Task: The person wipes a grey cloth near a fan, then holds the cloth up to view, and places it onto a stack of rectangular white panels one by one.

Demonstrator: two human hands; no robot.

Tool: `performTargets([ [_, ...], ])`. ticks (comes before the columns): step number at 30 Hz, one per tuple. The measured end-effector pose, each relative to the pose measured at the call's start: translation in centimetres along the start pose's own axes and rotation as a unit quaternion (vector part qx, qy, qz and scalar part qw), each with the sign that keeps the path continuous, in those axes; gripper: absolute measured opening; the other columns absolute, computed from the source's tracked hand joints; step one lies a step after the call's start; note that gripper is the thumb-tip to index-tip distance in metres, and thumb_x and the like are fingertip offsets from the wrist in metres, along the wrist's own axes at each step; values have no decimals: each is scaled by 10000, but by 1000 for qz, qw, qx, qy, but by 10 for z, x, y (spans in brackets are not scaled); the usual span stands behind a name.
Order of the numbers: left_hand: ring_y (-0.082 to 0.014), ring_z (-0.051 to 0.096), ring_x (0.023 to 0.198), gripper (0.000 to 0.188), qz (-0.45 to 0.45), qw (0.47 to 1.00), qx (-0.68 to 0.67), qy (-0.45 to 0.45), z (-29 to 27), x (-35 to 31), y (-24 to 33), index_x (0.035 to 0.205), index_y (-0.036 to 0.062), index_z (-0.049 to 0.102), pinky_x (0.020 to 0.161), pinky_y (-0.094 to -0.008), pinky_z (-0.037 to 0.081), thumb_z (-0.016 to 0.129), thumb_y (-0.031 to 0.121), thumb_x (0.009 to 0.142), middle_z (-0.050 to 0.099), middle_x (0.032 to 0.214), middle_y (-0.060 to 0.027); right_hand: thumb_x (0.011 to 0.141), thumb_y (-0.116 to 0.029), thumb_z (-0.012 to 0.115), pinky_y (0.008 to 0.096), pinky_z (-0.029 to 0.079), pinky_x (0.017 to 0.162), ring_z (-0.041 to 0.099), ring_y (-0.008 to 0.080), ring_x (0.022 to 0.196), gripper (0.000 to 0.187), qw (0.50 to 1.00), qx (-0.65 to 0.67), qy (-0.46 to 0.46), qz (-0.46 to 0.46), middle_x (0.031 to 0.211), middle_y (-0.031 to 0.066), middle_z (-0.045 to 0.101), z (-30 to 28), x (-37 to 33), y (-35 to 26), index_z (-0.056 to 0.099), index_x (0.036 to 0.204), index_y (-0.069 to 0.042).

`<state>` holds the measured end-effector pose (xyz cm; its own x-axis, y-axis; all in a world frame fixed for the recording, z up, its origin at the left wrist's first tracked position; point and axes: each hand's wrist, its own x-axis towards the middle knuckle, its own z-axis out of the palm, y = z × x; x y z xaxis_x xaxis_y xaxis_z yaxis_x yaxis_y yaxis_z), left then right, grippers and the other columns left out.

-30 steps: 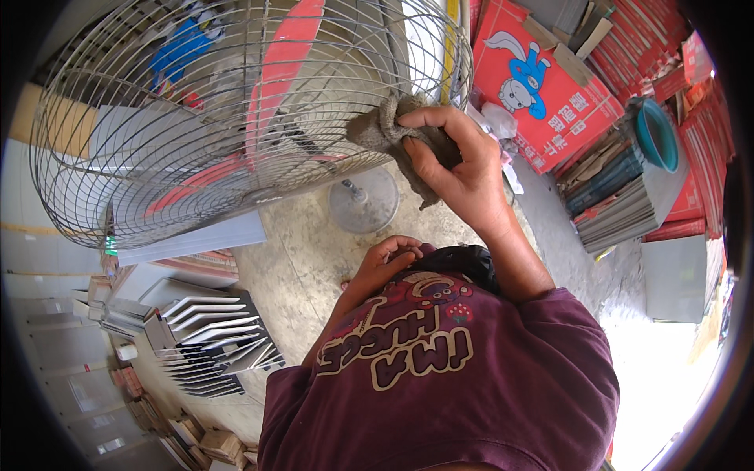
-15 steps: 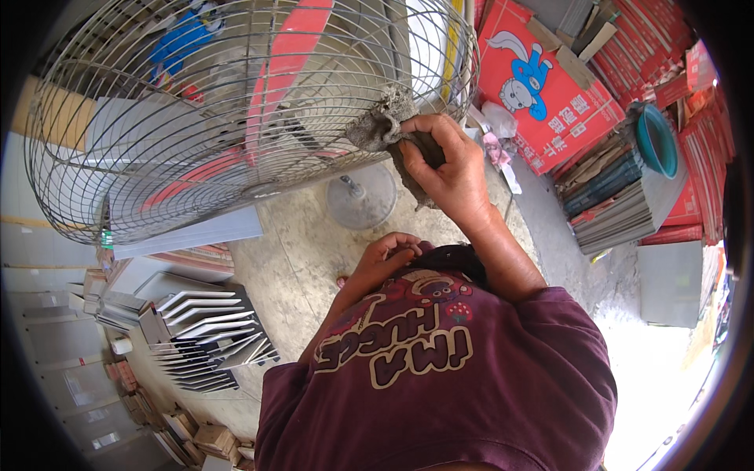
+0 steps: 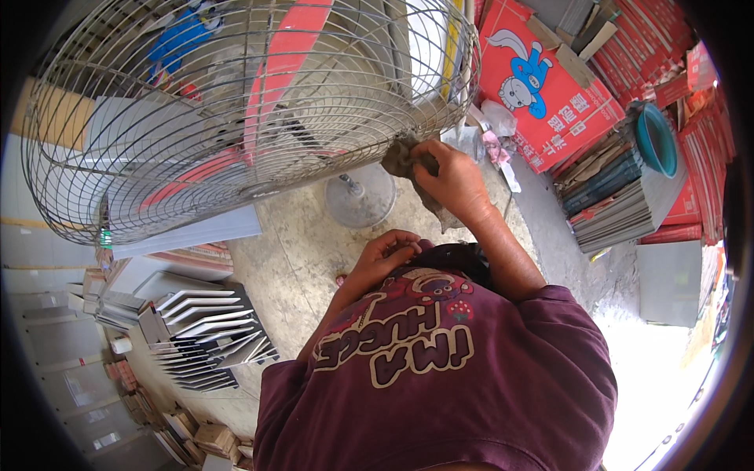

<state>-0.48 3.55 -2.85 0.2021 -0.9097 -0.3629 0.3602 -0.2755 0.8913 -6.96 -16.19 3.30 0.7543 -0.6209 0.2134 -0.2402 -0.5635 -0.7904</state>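
Observation:
A large pedestal fan fills the upper left, with a round wire guard (image 3: 345, 133) and red blades (image 3: 287, 59). My right hand (image 3: 455, 184) pinches a dirty grey rag (image 3: 402, 159) against the lower right edge of the guard. Part of the rag hangs down below my palm. In front of my belly, my left hand (image 3: 390, 253) stays with its fingers curled inward. Whatever those fingers may hold is hidden. Below the guard, the fan's round grey base (image 3: 360, 200) rests on the concrete floor.
Red cartons (image 3: 542, 86) and a stack of boards (image 3: 616, 204) topped by a teal basin (image 3: 656, 141) stand at the right. A rack of tile panels (image 3: 208, 330) is at the lower left. Cardboard boxes (image 3: 216, 441) lie nearer. Bright light falls on the lower right floor.
My right hand and the rag have moved down along the guard's rim, from its face to its lower edge. My left hand looks unmoved.

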Motion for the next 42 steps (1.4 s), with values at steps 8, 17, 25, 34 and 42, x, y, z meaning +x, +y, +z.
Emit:
performTargets([
  [8, -113, 547, 924, 264, 4, 1000, 7, 4, -1, -4, 4, 1131, 26, 542, 829, -245, 429, 559, 128, 888, 599, 989, -50, 773, -114, 625, 339, 505, 680, 635, 290, 787, 214, 988, 130, 32, -83, 896, 130, 629, -9, 7, -43, 608, 983, -80],
  [17, -97, 542, 910, 328, 19, 999, -37, 1, -8, -7, -6, 1130, 13, 534, 824, -237, 420, 603, 204, 873, 607, 981, -50, 738, -21, 652, 291, 496, 630, 611, 235, 731, 254, 934, 156, 104, -304, 879, 94, 607, -22, 11, -95, 604, 981, -80],
  [25, -99, 543, 881, 273, 0, 995, -67, 67, -4, -13, 4, 1110, -3, 528, 782, -236, 437, 569, 154, 890, 592, 966, -57, 751, -46, 648, 305, 493, 644, 617, 247, 745, 215, 974, 148, 72, -152, 865, 107, 599, 9, 10, -62, 603, 961, -70],
  [34, -134, 520, 967, 368, 210, 955, 10, 210, -18, 9, 8, 1210, -9, 483, 853, -284, 406, 547, 191, 908, 579, 1069, -64, 750, -83, 642, 316, 496, 685, 625, 256, 745, 201, 987, 146, 36, -47, 872, 125, 622, 30, 4, -30, 618, 947, -52],
  [42, -96, 480, 935, 399, 194, 962, -4, 191, -17, 23, 25, 1161, -17, 507, 825, -245, 386, 548, 294, 915, 554, 1032, -45, 746, -126, 649, 311, 484, 637, 621, 230, 689, 244, 989, 141, -32, 14, 814, 132, 649, 42, -7, -18, 624, 974, -44],
])
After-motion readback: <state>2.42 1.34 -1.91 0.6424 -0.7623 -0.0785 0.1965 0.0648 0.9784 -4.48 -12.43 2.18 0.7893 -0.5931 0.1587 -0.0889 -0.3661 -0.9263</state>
